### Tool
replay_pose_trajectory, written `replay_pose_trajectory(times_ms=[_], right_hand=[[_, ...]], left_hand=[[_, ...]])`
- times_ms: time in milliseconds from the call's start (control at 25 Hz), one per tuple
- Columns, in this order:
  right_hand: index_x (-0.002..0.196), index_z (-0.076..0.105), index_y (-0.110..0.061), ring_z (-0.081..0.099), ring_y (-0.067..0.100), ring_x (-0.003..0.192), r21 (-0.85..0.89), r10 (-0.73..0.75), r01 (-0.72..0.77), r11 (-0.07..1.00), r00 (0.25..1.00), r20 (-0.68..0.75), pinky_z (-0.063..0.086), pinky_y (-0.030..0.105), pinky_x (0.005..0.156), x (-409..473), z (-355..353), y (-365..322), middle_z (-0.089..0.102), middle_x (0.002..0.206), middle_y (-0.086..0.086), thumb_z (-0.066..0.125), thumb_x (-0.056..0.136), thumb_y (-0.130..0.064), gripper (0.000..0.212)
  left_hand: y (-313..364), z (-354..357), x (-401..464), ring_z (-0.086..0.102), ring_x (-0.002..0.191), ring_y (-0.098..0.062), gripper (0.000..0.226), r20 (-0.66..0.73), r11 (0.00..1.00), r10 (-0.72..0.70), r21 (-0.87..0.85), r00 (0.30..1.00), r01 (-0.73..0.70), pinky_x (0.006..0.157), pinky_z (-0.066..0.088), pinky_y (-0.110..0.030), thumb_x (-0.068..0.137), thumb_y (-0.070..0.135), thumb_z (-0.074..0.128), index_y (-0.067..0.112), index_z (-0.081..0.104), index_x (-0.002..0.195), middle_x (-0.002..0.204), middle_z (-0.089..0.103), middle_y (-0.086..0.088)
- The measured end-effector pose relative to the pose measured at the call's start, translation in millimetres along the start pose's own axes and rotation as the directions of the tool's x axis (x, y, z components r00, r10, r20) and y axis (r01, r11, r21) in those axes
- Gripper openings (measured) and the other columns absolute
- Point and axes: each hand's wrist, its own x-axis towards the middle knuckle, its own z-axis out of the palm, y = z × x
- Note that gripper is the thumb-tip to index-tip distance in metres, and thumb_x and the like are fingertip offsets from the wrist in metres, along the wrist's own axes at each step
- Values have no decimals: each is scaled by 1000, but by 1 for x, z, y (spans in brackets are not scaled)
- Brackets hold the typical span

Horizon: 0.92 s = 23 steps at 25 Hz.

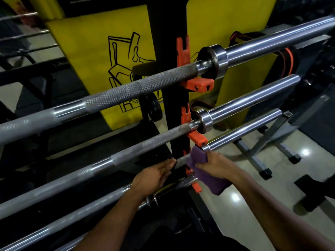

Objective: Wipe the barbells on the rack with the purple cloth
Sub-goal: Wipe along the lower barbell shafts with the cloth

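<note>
Head view: we wipe the third bar down, right at the rack post.

The cloth (196, 161) is bunched over the third bar (241, 131) where its shaft meets the sleeve, just beside the orange hook (197, 139); our right hand (217, 164) has its fingers (200, 165) clenched around the cloth and bar together, so a turn or slide would rub the steel all round, we judge. Our left hand (154, 176) lies with fingers relaxed and nearly straight against the shaft left of the post (174, 98), likely to steady the bar in its hooks. Two bars (126, 89) above rest on like hooks, a fourth below. The yellow panel (101, 51) behind carries a black line drawing; we can read no writing or brand anywhere.
</note>
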Motion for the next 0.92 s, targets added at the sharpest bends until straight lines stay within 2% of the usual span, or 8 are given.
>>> replay_pose_trajectory(times_ms=[80, 200, 320, 480, 680, 760, 840, 920], right_hand=[[103, 67, -24, 72, 13, 81, 359, 37, -1, 933, 995, -95, 60, 34, 78, -26, 0, 2, 75, 94, 4, 71, 92, -27, 12], [107, 71, -19, 74, 15, 81, 902, 282, 63, 427, 939, -199, 59, 33, 73, -62, 26, 1, 78, 97, 6, 70, 92, -16, 15], [123, 66, -19, 72, 21, 94, 991, 440, 98, 86, 889, -126, 58, 31, 70, -70, 67, 1, 76, 110, 7, 66, 94, -19, 30], [130, 57, -20, 71, 26, 99, 986, 458, 159, -52, 881, -118, 62, 31, 66, -69, 100, -12, 72, 118, 10, 62, 95, -9, 38], [124, 55, -30, 66, 28, 116, 978, 372, 125, 167, 911, -180, 54, 50, 99, -78, 114, -18, 67, 126, 6, 79, 82, -23, 49], [130, 49, -27, 62, 23, 121, 900, 382, 87, 427, 885, -267, 57, 33, 91, -86, 107, -28, 61, 132, 1, 74, 89, -19, 48], [144, 37, -30, 45, 8, 135, 576, 285, 71, 815, 815, -504, 43, 18, 98, -97, 94, -30, 44, 148, -12, 80, 82, -32, 75], [153, 27, -33, 33, -6, 140, 350, -10, 186, 918, 894, -449, 37, 16, 104, -102, 81, -33, 32, 155, -24, 85, 76, -41, 97]], left_hand=[[9, -5, -2, 47, 136, -10, 57, -44, 1000, -1, 19, 999, 2, 100, 53, -36, 101, 47, 39, 42, 24, 155, 161, 25, 22], [46, 4, -21, 41, 139, -6, 53, -239, 979, -88, -201, 967, 40, 115, 36, -30, 99, 49, 50, 32, 42, 149, 153, 41, 10], [104, 14, -43, 51, 123, 5, 52, -57, 795, -203, -593, 977, 131, 107, 43, -28, 91, 63, 57, 35, 56, 134, 131, 57, 20], [110, 14, -54, 48, 121, 6, 57, -11, 765, -278, -608, 961, 214, 107, 39, -20, 79, 67, 67, 33, 62, 125, 127, 50, 17], [91, -24, -55, 60, 100, 4, 25, 131, 715, -149, -670, 980, 198, 90, 47, -19, 88, 37, 73, 28, 63, 109, 108, 62, 17], [83, -42, -59, 59, 89, 5, 18, 188, 655, -81, -730, 979, 195, 82, 46, -20, 93, 21, 69, 30, 57, 104, 96, 64, 22], [68, -60, -65, 55, 87, 6, 21, 206, 657, 33, -742, 978, 134, 80, 44, -21, 97, 15, 63, 33, 53, 102, 93, 61, 23], [52, -81, -75, 54, 90, 6, 24, 230, 663, 153, -745, 961, 72, 81, 42, -19, 99, 10, 59, 33, 52, 103, 94, 59, 24]])
